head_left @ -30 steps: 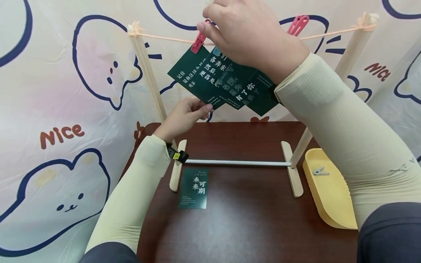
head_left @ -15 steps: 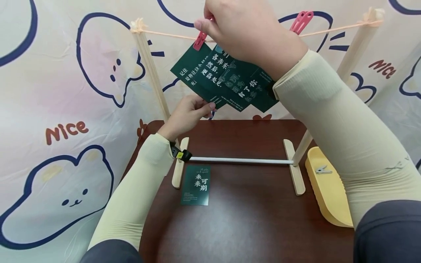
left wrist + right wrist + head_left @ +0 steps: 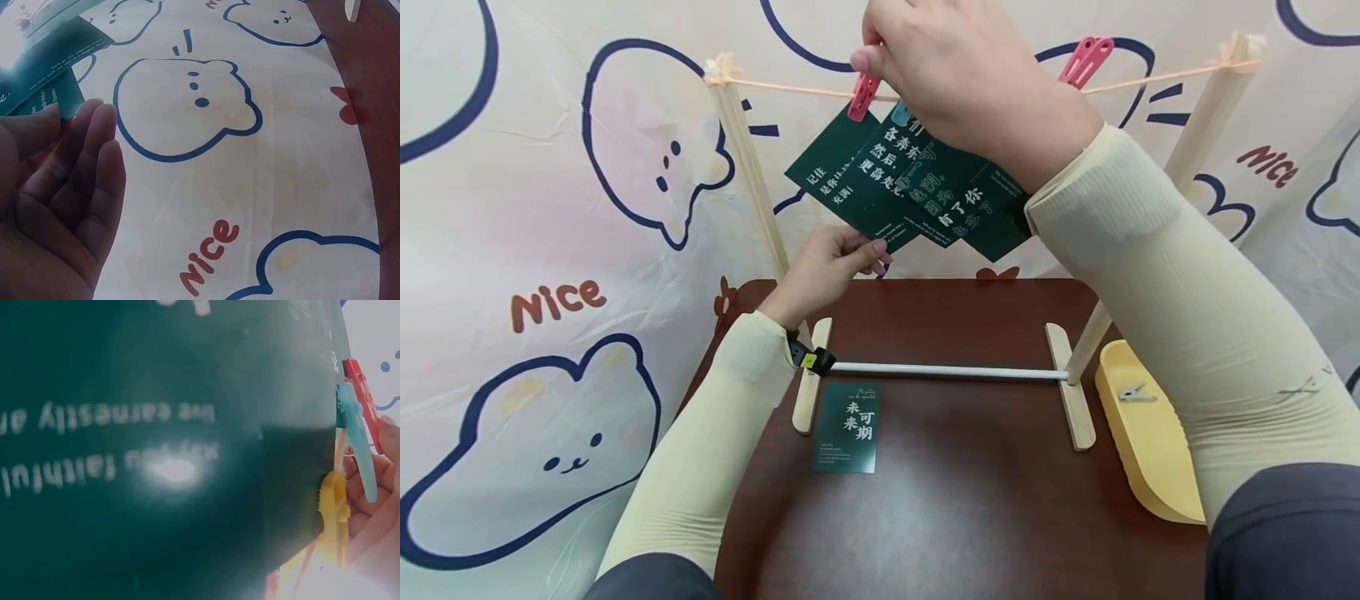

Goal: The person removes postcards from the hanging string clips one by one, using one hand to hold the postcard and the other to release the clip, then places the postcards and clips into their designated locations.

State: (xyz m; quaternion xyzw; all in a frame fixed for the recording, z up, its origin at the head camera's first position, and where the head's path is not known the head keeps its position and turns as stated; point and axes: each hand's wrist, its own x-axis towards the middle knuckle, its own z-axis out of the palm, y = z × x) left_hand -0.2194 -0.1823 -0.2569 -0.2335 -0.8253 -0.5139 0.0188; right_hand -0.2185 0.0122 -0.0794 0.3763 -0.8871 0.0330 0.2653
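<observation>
My right hand pinches the pink clothespin at the left of the string; its lower end is on the top corner of a green printed card. My left hand pinches that card's lower corner between thumb and fingers. Several more green cards overlap it to the right, hanging tilted. A light-blue clothespin and a yellow clothespin show beside my right hand in the right wrist view. Farther right on the string is another pink clothespin. My right hand hides part of the row in the head view.
The string runs between two wooden posts joined below by a white rod. One green card lies on the dark brown table. At the right, a yellow tray holds a grey clothespin.
Both hands keep their grip in nearly the same place. The pink clothespin in my right hand leans slightly less than before, and the head view has shifted a little.
</observation>
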